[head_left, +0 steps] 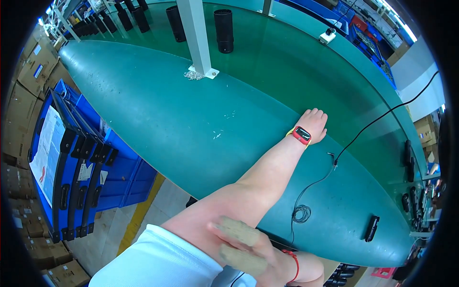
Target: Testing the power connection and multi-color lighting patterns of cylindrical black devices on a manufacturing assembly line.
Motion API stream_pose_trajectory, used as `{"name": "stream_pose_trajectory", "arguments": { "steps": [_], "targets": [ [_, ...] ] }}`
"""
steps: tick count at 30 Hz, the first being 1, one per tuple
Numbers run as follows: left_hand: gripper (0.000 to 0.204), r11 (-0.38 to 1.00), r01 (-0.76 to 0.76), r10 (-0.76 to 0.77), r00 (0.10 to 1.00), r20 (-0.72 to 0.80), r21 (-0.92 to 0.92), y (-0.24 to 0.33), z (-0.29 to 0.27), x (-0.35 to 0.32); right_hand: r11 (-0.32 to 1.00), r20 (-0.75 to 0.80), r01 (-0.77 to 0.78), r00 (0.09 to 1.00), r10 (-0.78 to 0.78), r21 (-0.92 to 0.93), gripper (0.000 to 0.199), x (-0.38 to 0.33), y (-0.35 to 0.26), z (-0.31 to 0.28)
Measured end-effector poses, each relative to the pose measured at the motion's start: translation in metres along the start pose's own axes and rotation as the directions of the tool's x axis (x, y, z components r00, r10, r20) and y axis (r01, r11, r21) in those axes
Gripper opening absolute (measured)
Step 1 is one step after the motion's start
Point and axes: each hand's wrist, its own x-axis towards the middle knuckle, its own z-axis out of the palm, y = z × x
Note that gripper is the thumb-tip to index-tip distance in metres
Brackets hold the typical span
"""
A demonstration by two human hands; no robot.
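Green workbench [191,119] under flat, empty left hand [314,123]; right hand [248,246] open on own arm, blue crates [71,162] beside

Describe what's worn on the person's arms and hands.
Left hand: bare, with a red watch on a yellow strap at the wrist; pale short sleeve at the shoulder. Right hand: tan tape wraps on the fingers, thin red cord bracelet at the wrist.

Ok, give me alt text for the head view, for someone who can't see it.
One of the person's arms stretches across a green workbench, its hand resting flat on the surface, a red watch on the wrist. The other hand grips that arm's upper part. A black cable lies nearby; blue crates stand beside the bench.
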Motion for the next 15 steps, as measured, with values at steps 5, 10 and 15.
{"name": "stream_pose_trajectory", "arguments": {
  "steps": [5, 10, 15],
  "targets": [
    [0.026, 1.0, 0.0, 0.0, 0.999, -0.049, 0.003, 0.002, 0.006, 0.0, 0.946, -0.16, 0.123, 0.971, -0.177, -0.301, 0.054, 0.001, -0.025, -0.013],
    [0.025, 1.0, 0.009, -0.009, 1.0, -0.023, -0.007, -0.002, 0.003, 0.0, 0.962, -0.295, 0.242, 0.917, -0.27, -0.129, 0.059, -0.008, -0.026, -0.019],
    [0.025, 1.0, 0.008, -0.007, 1.0, -0.025, 0.002, 0.0, 0.002, 0.001, 0.954, -0.491, 0.245, 0.819, -0.298, -0.171, 0.055, -0.013, -0.016, -0.023]
  ]
}}
